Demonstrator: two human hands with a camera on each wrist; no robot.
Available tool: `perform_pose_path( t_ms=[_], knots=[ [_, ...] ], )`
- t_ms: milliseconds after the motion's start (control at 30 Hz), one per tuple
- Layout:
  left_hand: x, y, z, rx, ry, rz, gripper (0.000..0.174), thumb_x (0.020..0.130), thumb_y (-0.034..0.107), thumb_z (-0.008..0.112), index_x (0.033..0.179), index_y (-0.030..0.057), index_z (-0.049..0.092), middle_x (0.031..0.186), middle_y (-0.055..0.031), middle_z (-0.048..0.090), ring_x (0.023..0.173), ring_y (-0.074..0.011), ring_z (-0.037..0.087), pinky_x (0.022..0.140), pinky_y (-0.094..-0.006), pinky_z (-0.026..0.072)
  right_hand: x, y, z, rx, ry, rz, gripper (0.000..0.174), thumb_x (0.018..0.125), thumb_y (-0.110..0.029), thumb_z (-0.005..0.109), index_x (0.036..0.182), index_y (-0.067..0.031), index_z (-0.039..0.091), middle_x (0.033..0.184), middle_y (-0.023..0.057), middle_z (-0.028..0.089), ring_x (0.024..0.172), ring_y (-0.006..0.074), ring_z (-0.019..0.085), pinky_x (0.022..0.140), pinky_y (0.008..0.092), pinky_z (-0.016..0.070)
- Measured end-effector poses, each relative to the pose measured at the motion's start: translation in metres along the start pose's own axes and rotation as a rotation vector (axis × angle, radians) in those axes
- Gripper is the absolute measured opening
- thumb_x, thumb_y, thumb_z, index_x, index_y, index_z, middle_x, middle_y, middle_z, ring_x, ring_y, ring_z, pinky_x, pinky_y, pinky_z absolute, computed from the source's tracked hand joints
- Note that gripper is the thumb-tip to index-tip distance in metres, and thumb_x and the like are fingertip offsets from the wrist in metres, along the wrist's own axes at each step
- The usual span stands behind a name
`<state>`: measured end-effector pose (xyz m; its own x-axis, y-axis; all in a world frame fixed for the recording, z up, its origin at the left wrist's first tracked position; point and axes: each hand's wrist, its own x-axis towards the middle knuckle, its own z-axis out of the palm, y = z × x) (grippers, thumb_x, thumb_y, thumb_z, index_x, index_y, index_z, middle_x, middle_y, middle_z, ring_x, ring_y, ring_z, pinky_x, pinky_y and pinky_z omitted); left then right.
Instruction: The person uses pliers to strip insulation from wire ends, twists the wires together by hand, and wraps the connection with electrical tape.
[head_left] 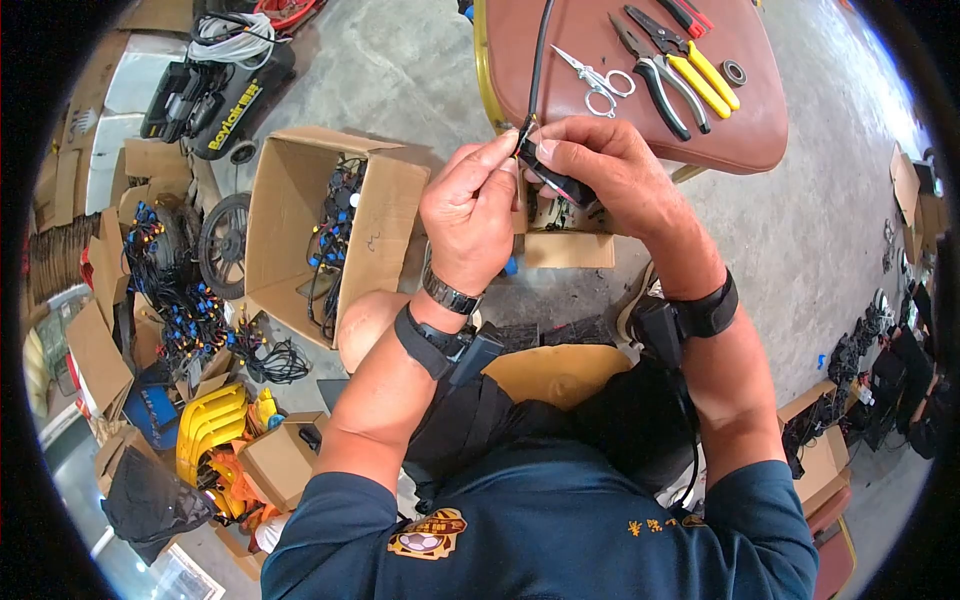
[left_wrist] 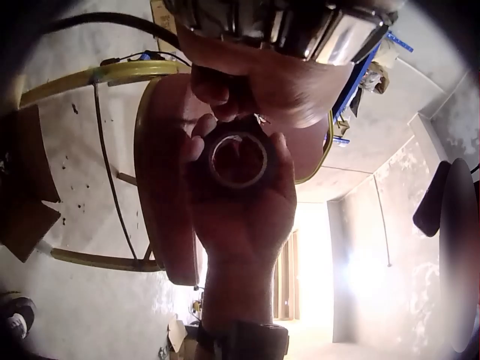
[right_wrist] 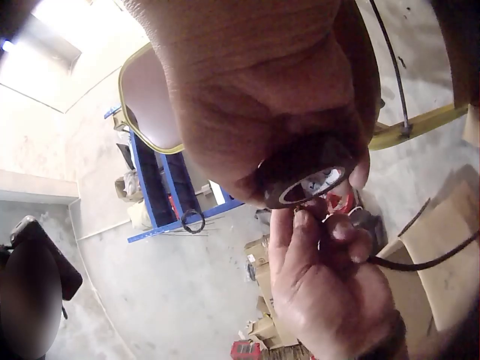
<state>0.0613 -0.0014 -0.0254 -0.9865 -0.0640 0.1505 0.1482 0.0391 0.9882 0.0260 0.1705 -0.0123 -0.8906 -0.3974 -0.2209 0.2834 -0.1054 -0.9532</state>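
A: What is each hand on?

B: The right hand (head_left: 610,175) curls round a roll of glossy black tape (left_wrist: 238,159), a flat ring with a pale inner core. In the left wrist view it sits in the palm, with the fingers bent round its rim.

A: And the left hand (head_left: 470,215)?

B: Its thumb and forefinger pinch a thin, round black rubber cable (head_left: 543,50) right at the roll. The other fingers are folded in behind.

A: Where does the cable run?

B: From the pinch it goes up over the brown-red padded vinyl stool seat (head_left: 580,25), which is smooth and has a rounded edge. Both hands hover just in front of that seat, above the person's knees.

A: What lies on the seat?

B: Small steel scissors (head_left: 597,80), yellow-handled pliers (head_left: 700,75), grey-handled pliers (head_left: 660,85) and a small dark ring (head_left: 735,72).

A: Anything to the left?

B: An open, creased brown cardboard box (head_left: 290,200) holding tangled black wires with blue plugs.
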Motion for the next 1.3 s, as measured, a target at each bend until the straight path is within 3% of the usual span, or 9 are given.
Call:
perform_pose_path(
  t_ms=[233,367,467,667,867,1067,1167,1267,1300],
  knots=[
    [0.006,0.0,-0.004,0.011,0.001,0.024,0.027,0.09,-0.008,0.058,0.113,-0.0004,0.069,0.097,-0.0036,0.062,0.065,-0.0059,0.055,0.051,-0.019,0.0431,-0.008,-0.004,0.004,0.029,0.0,0.019,0.033,0.087,-0.022,0.068,0.109,0.0033,0.067,0.09,0.0008,0.066,0.081,0.0068,0.056,0.071,0.0239,0.0462],
    [0.008,-0.001,-0.005,0.075,0.018,0.028,0.025,0.087,-0.007,0.059,0.108,-0.0011,0.07,0.095,-0.007,0.067,0.076,-0.0093,0.061,0.065,-0.023,0.0492,-0.013,-0.008,0.01,0.077,0.004,-0.018,0.039,0.084,-0.015,0.071,0.117,0.0035,0.061,0.095,0.0029,0.066,0.086,0.0086,0.059,0.073,0.0251,0.049],
    [0.008,0.001,-0.005,0.069,0.007,0.055,0.024,0.089,-0.007,0.059,0.11,-0.0013,0.07,0.098,-0.0041,0.064,0.07,-0.0058,0.056,0.058,-0.0191,0.045,-0.013,-0.005,0.013,0.142,-0.002,-0.076,0.048,0.08,-0.006,0.073,0.123,0.004,0.055,0.107,0.0079,0.064,0.093,0.0111,0.06,0.077,0.0273,0.0525],
    [0.01,0.002,-0.007,0.126,-0.006,0.068,0.025,0.088,-0.009,0.059,0.108,-0.0011,0.071,0.097,-0.0054,0.066,0.074,-0.0075,0.058,0.063,-0.0206,0.0474,-0.016,-0.003,0.018,0.174,0.091,-0.147,0.055,0.079,-0.004,0.075,0.129,-0.0032,0.05,0.105,0.0066,0.06,0.096,0.0128,0.058,0.079,0.0289,0.0522],
    [0.011,0.01,-0.006,0.229,-0.046,0.124,0.025,0.083,-0.013,0.058,0.102,-0.0031,0.071,0.092,-0.0081,0.067,0.084,-0.0146,0.063,0.074,-0.0256,0.0503,-0.019,-0.01,0.017,0.199,0.009,-0.078,0.06,0.079,-0.004,0.076,0.133,-0.0055,0.05,0.103,0.0042,0.058,0.095,0.0119,0.057,0.081,0.0275,0.0503],
    [0.014,0.005,-0.009,0.252,-0.147,0.075,0.027,0.08,-0.014,0.054,0.096,-0.0014,0.071,0.09,-0.0074,0.066,0.082,-0.0157,0.063,0.075,-0.0265,0.0502,-0.019,-0.011,0.007,0.232,-0.18,-0.076,0.065,0.076,-0.002,0.078,0.134,-0.0059,0.05,0.1,0.0013,0.058,0.094,0.0105,0.057,0.08,0.0273,0.0502],
    [0.015,0.01,-0.01,0.158,-0.168,0.036,0.019,0.08,-0.012,0.053,0.091,-0.0032,0.067,0.084,-0.0095,0.063,0.071,-0.0184,0.065,0.063,-0.0298,0.0525,-0.021,-0.019,0.01,0.158,-0.175,-0.042,0.066,0.074,-0.001,0.078,0.134,-0.0047,0.05,0.102,0.0013,0.057,0.095,0.0097,0.057,0.081,0.0278,0.0503],
    [0.016,0.002,-0.016,0.216,-0.194,0.006,0.028,0.079,-0.015,0.054,0.097,-0.0006,0.071,0.092,-0.0062,0.065,0.085,-0.0149,0.062,0.078,-0.0264,0.0486,-0.019,-0.026,0.008,-0.036,-0.13,-0.002,0.069,0.068,-0.008,0.083,0.131,-0.0043,0.055,0.111,0.0037,0.056,0.094,0.0124,0.057,0.08,0.0287,0.0488],
    [0.016,0.002,-0.017,0.217,-0.198,0.008,0.028,0.079,-0.015,0.054,0.097,-0.0007,0.071,0.092,-0.006,0.065,0.085,-0.0147,0.061,0.078,-0.0264,0.0485,-0.019,-0.032,0.007,-0.259,-0.112,-0.049,0.067,0.067,-0.011,0.084,0.128,-0.0044,0.057,0.106,0.0051,0.056,0.092,0.0149,0.057,0.079,0.0308,0.0489]
  ],
)
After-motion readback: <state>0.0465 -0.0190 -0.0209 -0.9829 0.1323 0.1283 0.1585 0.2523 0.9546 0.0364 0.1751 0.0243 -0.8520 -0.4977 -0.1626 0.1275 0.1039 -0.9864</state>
